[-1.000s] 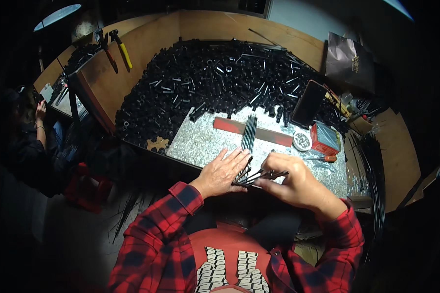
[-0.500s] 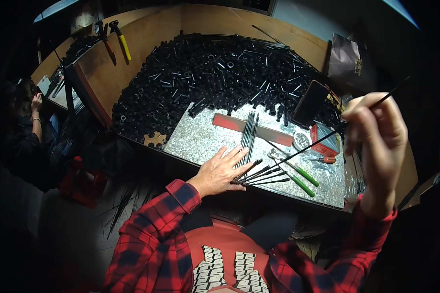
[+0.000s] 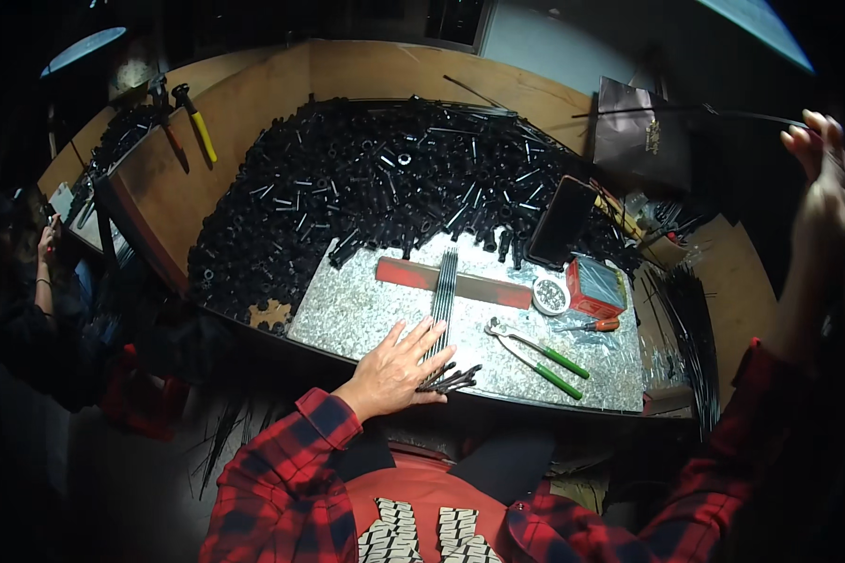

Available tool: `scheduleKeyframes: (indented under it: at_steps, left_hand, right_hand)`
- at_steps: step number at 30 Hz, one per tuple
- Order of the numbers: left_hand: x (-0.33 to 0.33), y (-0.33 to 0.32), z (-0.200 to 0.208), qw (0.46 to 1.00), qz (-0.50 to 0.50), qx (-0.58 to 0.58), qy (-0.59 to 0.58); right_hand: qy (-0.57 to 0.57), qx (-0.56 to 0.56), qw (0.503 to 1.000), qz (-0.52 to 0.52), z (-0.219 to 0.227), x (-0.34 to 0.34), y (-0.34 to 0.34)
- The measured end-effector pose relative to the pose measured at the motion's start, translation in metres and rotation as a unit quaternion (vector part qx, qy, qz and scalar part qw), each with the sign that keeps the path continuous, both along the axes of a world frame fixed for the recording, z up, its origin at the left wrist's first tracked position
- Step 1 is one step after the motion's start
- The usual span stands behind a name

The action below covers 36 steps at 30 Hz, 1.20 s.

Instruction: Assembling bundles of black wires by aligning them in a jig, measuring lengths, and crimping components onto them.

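Observation:
My left hand (image 3: 399, 368) lies flat over a bundle of thin black rods (image 3: 446, 286), fingers stretched out. The rods rest across a red-and-grey bar (image 3: 498, 289), and their thicker black ends (image 3: 458, 378) fan out beside the hand near the table's front edge. Up at the far right, my right hand (image 3: 821, 178) pinches one end of a single thin black rod (image 3: 685, 111), which reaches leftward past a dark paper bag. On the speckled board (image 3: 347, 319) sit green-handled pliers (image 3: 540, 361), apart from both hands.
A big heap of black tubular parts (image 3: 347, 169) covers the back of the table. A phone (image 3: 563, 218), a white round dish (image 3: 550, 296), a red box (image 3: 596, 286) and an orange-handled screwdriver (image 3: 601, 326) stand at right. Another person's hand (image 3: 47, 239) shows far left.
My right hand has swung up and outward to the right with the rod, drawing it away from the bundle. My left hand stays on the rods. The view has shifted slightly.

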<state>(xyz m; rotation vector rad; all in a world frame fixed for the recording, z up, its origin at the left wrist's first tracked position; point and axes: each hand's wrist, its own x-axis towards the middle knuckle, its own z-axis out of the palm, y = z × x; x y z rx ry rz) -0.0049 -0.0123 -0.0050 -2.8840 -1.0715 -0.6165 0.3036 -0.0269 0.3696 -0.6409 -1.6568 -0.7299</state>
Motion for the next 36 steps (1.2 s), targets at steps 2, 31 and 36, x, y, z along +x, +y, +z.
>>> scheduleKeyframes:
  at_steps: [2,31,36]
  left_hand:
    - [-0.009,-0.001,-0.002,1.000,0.021,-0.010,0.019]
    - [0.003,0.008,0.012,0.999,0.002,-0.031,0.031]
    - [0.005,0.004,0.010,0.999,0.016,-0.032,0.032]
  right_hand:
    - [0.070,-0.051,0.991,0.100,-0.018,0.007,0.048]
    - [-0.192,-0.414,0.876,-0.157,-0.219,-0.042,0.275]
    - [-0.093,-0.290,0.919,-0.251,-0.230,0.097,0.185]
